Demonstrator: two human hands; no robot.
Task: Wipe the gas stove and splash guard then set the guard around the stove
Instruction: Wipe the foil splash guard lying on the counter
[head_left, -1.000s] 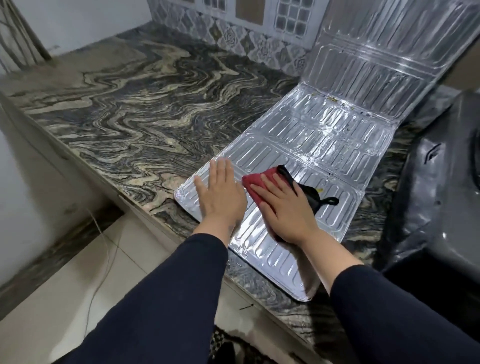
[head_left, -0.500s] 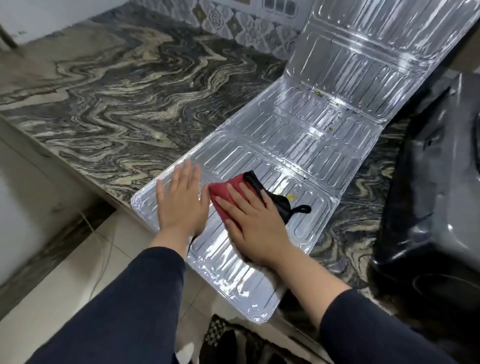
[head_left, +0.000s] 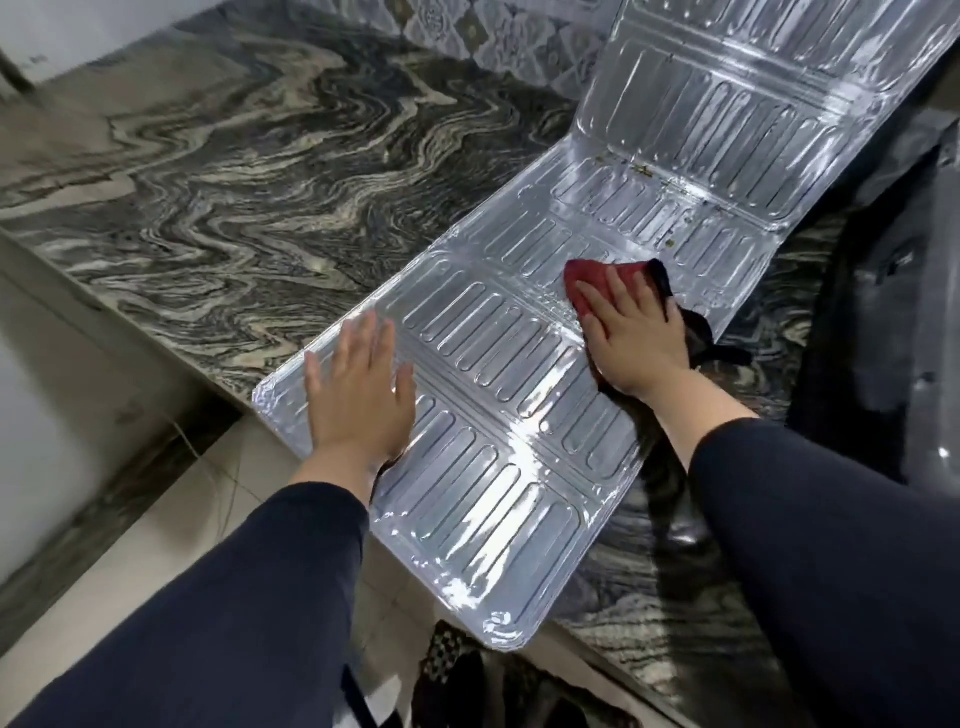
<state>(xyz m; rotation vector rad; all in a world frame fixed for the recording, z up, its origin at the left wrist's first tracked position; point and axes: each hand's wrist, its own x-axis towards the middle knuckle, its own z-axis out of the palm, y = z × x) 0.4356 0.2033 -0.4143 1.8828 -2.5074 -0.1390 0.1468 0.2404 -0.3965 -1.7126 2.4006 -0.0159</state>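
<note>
Left hand (head_left: 358, 400) lies flat, fingers spread, gripping nothing, on the ribbed silver foil splash guard (head_left: 498, 415). Right hand (head_left: 636, 338) presses a red-and-black cloth (head_left: 592, 275) onto the guard's middle panel, palm flat, atop the marbled table (head_left: 234, 171).

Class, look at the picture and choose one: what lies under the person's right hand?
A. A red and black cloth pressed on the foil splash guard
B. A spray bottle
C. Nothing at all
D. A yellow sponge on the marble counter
A: the right hand lies flat on a red and black cloth on the ribbed foil splash guard, while the left hand rests bare on the guard's near panel.
</note>
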